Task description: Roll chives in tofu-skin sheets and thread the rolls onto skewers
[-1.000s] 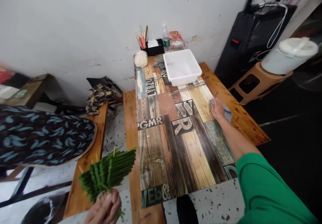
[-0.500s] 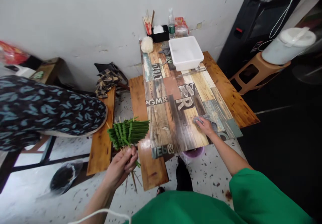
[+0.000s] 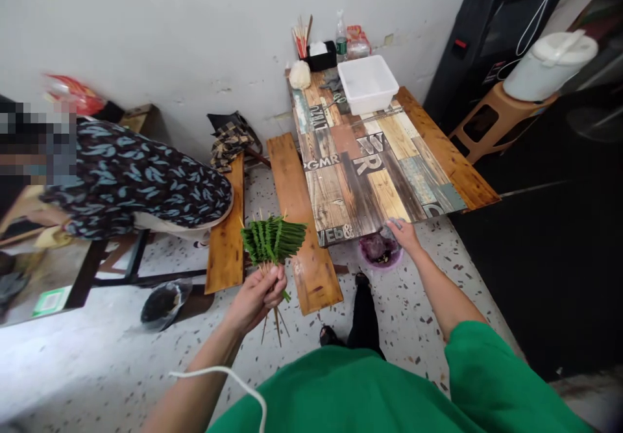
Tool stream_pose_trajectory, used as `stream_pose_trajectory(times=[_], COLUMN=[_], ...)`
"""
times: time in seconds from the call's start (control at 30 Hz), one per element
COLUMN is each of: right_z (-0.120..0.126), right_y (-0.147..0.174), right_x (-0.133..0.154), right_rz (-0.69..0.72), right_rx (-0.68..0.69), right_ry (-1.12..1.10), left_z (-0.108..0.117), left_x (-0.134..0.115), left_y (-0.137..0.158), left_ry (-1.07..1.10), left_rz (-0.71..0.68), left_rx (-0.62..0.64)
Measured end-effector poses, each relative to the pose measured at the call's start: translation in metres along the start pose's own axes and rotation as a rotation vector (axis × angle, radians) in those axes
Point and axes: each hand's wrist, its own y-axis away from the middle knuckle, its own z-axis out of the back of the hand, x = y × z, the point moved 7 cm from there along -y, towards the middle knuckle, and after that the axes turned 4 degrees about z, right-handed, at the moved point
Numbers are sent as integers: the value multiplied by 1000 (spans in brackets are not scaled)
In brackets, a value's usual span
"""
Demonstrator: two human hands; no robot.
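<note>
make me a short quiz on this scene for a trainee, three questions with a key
1. Which hand is at the near edge of the table, with the cloth?

2. True or false: the left hand holds green skewers apart from the tub.

3. What stands on the stool?
A) a bottle
B) a lidded bucket
C) a shoe

Key:
1. The right hand.
2. True.
3. B.

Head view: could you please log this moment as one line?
left hand: gripping green skewers | right hand: holding grey cloth at near edge of table | white tub: on table, far end
</note>
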Motion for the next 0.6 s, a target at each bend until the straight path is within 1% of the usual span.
stream_pose_trajectory(times=[0.13,0.27,0.3,0.33,0.4,0.43,0.5,0.53,0.6], right_z=[9,28,33,39,45,45,29,17,-9], right_y=[6,15,21,28,47,56,62,59,43], right_x=[-2,-12,-17,-23,-39,-49,-71,-82,-103], right_rz=[-68,-180,-200,-228,-310,-373,-454,-470,-455], right_rx=[-14,-83,-126,-194,-352,-422,-430,-382,-215], right_ry=[-108,-244,-219,-129,160,301,425,439,451], left_z=[1,-5,-6,-8,-11,-11,-12,-12,-11], left_x=[2,-5,-8,-11,-15,-17,-19,-18,-15], left_y=[6,-5,-9,-14,-24,-30,-43,-50,-66], left_ry=[4,19,22,25,32,35,39,40,42], left_rz=[-9,-16,-18,-17,-14,-10,3,11,31], left_rx=[0,5,9,14,14,10,-2,-9,-21])
